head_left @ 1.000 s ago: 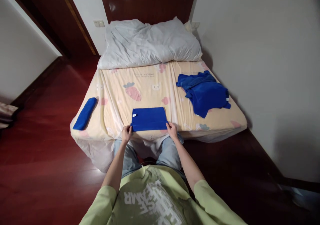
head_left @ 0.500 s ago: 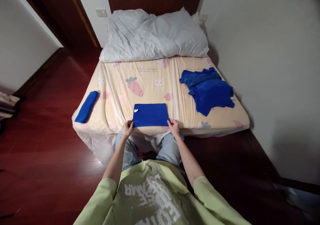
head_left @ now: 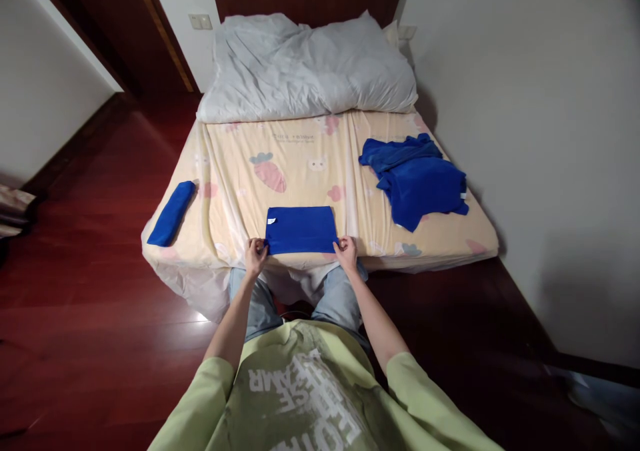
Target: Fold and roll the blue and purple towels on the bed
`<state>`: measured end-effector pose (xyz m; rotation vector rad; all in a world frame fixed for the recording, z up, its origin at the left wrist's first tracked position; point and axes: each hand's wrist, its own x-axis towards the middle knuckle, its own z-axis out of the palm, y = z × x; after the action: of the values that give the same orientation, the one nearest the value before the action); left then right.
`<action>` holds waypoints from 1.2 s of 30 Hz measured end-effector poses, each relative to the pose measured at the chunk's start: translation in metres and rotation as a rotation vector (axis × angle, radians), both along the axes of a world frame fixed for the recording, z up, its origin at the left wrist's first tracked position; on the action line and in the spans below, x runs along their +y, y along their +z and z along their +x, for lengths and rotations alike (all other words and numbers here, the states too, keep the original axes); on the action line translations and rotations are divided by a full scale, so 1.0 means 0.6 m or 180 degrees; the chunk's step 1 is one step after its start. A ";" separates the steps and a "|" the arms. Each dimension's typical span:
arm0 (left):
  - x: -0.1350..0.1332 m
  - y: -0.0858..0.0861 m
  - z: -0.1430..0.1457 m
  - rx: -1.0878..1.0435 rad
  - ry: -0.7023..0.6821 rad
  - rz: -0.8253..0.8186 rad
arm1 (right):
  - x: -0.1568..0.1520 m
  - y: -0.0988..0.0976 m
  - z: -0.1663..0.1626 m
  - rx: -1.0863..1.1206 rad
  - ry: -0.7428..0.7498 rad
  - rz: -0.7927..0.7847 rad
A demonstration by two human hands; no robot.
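Observation:
A folded blue cloth [head_left: 301,229] with a small white tag lies flat at the near edge of the bed [head_left: 280,171]. My left hand [head_left: 255,256] pinches its near left corner. My right hand [head_left: 346,253] pinches its near right corner. Both hands are closed on the cloth's front edge. A rolled blue cloth [head_left: 171,213] rests at the bed's left edge. A loose heap of blue cloths [head_left: 417,182] sits on the right side of the bed.
A grey-white duvet [head_left: 305,67] is bunched at the head of the bed against a dark headboard. A white wall runs along the right side. Dark red wooden floor [head_left: 75,271] surrounds the bed on the left and near sides.
The view has shifted slightly, so the bed sits a little higher in frame. Both hands stay on the near corners of the folded cloth.

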<state>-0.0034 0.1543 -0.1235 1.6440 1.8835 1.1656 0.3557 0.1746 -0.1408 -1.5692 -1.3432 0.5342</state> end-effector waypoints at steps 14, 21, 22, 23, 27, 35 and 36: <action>-0.010 0.012 -0.009 0.0299 -0.0739 -0.0045 | -0.015 0.020 0.013 -0.0469 0.0993 0.0196; -0.005 0.004 -0.013 0.0377 -0.0869 0.0064 | -0.021 0.027 0.041 -0.0864 0.1628 0.0308; -0.002 0.005 -0.012 0.0359 -0.0839 0.0042 | -0.020 0.027 0.042 -0.0881 0.1655 0.0310; 0.000 0.006 -0.011 0.0335 -0.0802 0.0007 | -0.019 0.027 0.042 -0.0871 0.1652 0.0301; 0.007 0.016 -0.005 0.0219 -0.0690 -0.0107 | -0.017 0.026 0.034 -0.0618 0.1507 0.0241; -0.003 0.018 -0.023 -0.0114 -0.0714 -0.0236 | -0.024 0.029 0.036 -0.0508 0.1252 0.0249; -0.006 0.016 -0.028 -0.0085 -0.0757 -0.0277 | -0.027 0.028 0.040 -0.0514 0.1253 0.0218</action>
<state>-0.0203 0.1506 -0.1141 1.7390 1.6445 0.9896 0.3796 0.1581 -0.1242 -1.3180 -1.7918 0.6006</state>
